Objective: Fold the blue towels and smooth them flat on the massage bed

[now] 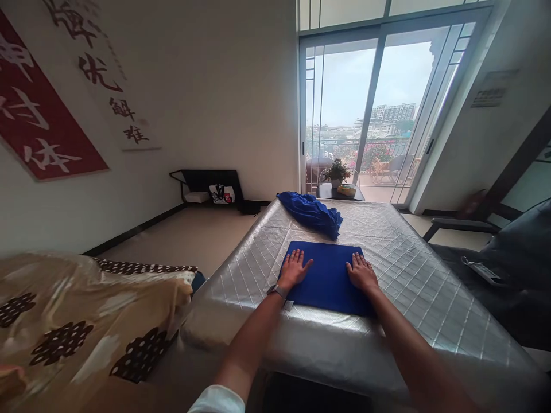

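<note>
A flat blue rectangle of folded cloth (329,278) lies on a table with a shiny silver quilted cover (413,264). My left hand (295,268) rests flat on its left side, fingers spread and pointing away from me. On the right side of the same cloth lies my right hand (361,271), palm down with the fingers stretched out. Neither hand grips anything. A small pale tag (288,306) sticks out at the cloth's near left edge. Farther back on the cover is a crumpled blue cloth (310,213).
Left of the table, a brown patterned cover (99,315) drapes over furniture. A dark armchair (508,269) stands to the right, with a white power strip (484,271) on it. Beyond the far edge are a potted plant (337,173) and a sliding glass door (340,103).
</note>
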### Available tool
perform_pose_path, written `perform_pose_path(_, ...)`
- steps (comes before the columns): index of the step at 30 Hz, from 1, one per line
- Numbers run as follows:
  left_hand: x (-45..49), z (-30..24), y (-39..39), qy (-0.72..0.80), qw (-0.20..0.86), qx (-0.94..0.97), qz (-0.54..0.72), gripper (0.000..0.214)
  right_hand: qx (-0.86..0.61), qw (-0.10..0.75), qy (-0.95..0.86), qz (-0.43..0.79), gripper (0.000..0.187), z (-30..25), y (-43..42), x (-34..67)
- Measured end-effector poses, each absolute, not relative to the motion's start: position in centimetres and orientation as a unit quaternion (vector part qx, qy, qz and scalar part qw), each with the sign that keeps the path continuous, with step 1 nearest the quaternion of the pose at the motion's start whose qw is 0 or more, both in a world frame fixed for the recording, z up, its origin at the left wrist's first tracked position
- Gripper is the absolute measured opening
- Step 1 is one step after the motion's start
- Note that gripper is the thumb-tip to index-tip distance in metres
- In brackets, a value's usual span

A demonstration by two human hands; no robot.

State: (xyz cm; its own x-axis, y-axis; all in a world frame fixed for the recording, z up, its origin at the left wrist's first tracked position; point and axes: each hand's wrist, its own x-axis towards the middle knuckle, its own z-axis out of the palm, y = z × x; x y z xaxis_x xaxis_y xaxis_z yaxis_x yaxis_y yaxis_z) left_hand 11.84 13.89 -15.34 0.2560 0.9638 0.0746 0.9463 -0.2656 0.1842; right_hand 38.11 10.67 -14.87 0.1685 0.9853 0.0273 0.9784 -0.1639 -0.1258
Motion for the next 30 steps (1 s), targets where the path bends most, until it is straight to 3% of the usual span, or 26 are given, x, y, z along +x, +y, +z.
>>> perform_pose_path(5,7.9,-16.0,13.9,0.621,0.036,0.779,0.082,0.078,-0.759,0.074,-0.646,-0.013,0.066,-14.4,9.2,37.4)
perform_pose_path(17,10.6,-14.3,12.9,0.641,0.015,0.764,0.069,0.084,-0.741,0.021,-0.672,0.008,0.071,-16.2,2.6,37.7)
perform_pose_path(25,24.5,-15.2,6.6,0.387,0.086,0.91,0.126,0.075,-0.73,0.023,-0.684,0.009,0.065,-16.0,2.3,37.9)
perform_pose_path(30,22.4,-14.6,5.8,0.362,0.104,0.922,0.086,0.073,-0.727,0.026,-0.686,0.002,0.065,-15.8,2.1,37.8)
